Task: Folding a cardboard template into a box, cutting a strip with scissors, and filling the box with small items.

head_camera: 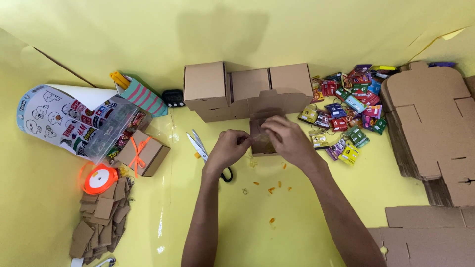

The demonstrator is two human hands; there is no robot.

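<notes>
Cardboard box point(262, 143) is sitting open on the yellow tabletop point(297, 217), and both hands, left hand point(228, 146) and right hand point(289, 138), are pinching a small clear wrapper point(257, 132) over it.

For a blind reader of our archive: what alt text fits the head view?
Two bare hands, left hand and right hand, meet over a small open cardboard box on a yellow table. Scissors lie left of it, colourful keychains right, flat cardboard blanks far right.
</notes>
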